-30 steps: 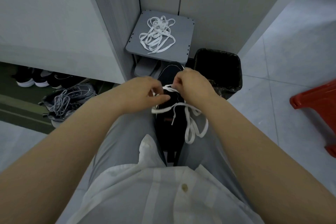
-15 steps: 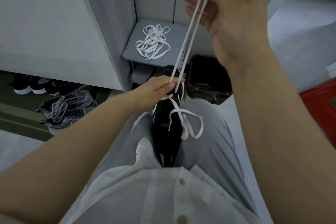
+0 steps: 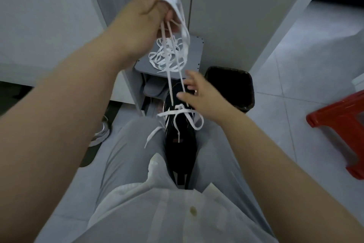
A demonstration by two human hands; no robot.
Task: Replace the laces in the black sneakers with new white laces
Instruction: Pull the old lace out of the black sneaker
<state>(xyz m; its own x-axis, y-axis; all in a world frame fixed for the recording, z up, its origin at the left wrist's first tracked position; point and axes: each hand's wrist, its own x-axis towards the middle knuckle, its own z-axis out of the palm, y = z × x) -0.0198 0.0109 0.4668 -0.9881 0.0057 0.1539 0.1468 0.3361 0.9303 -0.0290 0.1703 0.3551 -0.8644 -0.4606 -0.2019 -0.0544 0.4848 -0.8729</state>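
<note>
Left grip (image 3: 141, 24) is clamping the flat white lace (image 3: 182, 18) up high; I'm seeing the right grip (image 3: 199, 95) hovering, fingers apart, beside the smooth black sneaker (image 3: 180, 144).

Your black sneaker (image 3: 180, 144) sat between your legs (image 3: 126, 154). Loose white laces (image 3: 157, 61) lay on the little grey shelf (image 3: 194, 51).

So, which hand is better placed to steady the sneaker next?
Probably the right hand: it is open, right by the black sneaker between the knees. The left hand is raised, gripping the white lace.
</note>
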